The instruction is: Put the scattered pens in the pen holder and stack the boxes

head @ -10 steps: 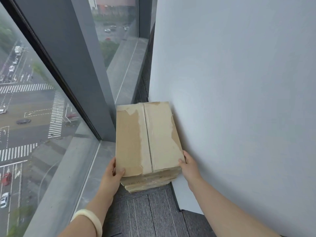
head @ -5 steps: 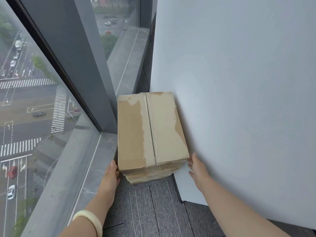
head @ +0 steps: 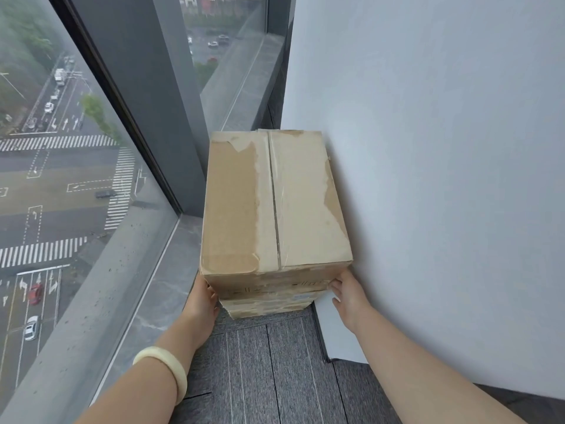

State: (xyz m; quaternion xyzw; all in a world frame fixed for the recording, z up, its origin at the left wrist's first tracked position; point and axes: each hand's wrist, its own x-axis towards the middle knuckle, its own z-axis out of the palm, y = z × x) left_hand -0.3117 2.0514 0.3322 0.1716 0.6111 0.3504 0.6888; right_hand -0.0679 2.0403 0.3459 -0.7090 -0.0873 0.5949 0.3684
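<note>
Stacked on the carpet (head: 260,362), in the corner between window sill (head: 159,295) and white wall (head: 428,179): cardboard boxes (head: 275,209). Pressed flat against the stack's near left side, left hand (head: 201,301); touching its near right edge, right hand (head: 348,296), fingers (head: 335,284) straight, clasping nothing.

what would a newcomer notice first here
The stack of boxes stands centre, on the floor in the corner between the window on the left and the white wall on the right. The left hand lies against its left side, and the right hand touches its right edge.
</note>
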